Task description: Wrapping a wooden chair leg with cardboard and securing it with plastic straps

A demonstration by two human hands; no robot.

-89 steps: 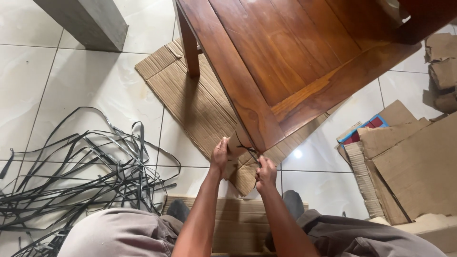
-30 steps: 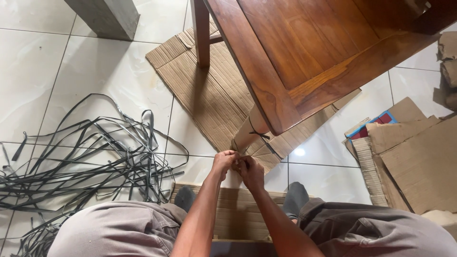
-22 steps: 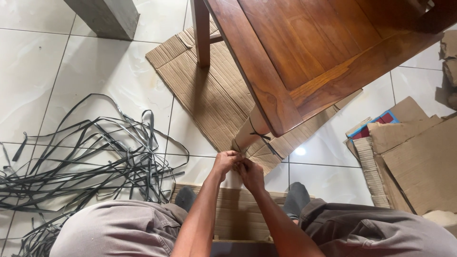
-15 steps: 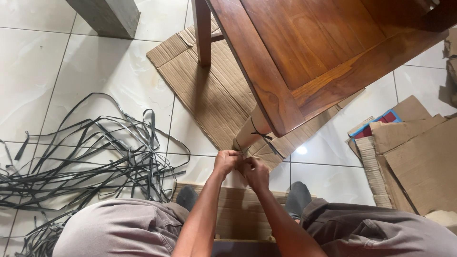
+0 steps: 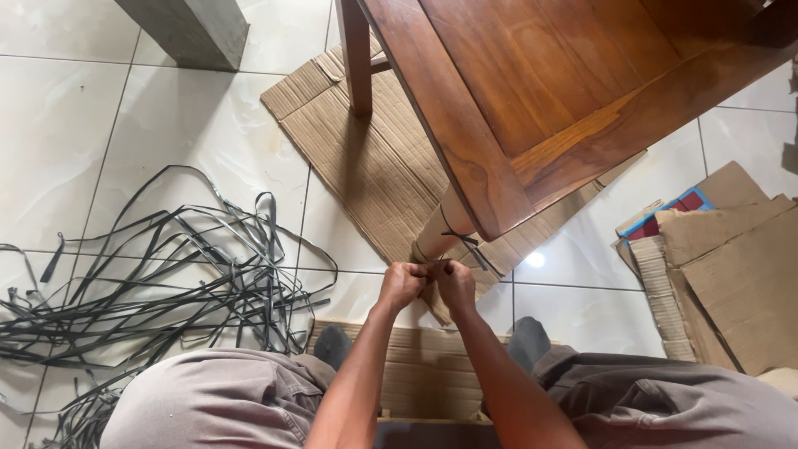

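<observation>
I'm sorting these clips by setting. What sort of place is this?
Probably a furniture packing area in a workshop or home. On a white tiled floor, a wooden table has a leg wrapped in cardboard, a heap of black strapping lies beside it, and flattened cartons are stacked nearby.

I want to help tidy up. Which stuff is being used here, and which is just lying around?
In use: left hand, right hand, cardboard-wrapped table leg, black strap tied round it.

Lying about: pile of black straps, cardboard sheet under the table, cardboard stack.
</observation>
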